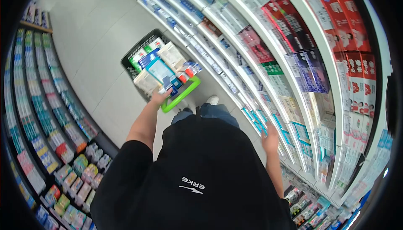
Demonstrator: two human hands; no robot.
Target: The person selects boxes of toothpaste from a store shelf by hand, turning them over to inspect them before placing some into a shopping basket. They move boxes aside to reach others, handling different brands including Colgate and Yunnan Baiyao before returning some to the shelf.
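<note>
My left hand (pixel 160 98) reaches forward and grips the green handle (pixel 184 92) of a black shopping basket (pixel 136 49). The basket is packed with several boxes, among them a blue and white box (pixel 158 69) on top and green ones at the far end. My right hand (pixel 270 137) hangs at my side with its fingers apart and nothing in it, close to the edge of the lower shelves (pixel 289 142) on the right. My black shirt fills the bottom middle of the view, and one white shoe (pixel 213 100) shows below the basket.
I stand in a narrow shop aisle with a grey tiled floor (pixel 96 32). Tall shelves on the right carry red boxes (pixel 336 16), blue boxes and white ones. Shelves on the left (pixel 42 116) hold rows of small coloured packs.
</note>
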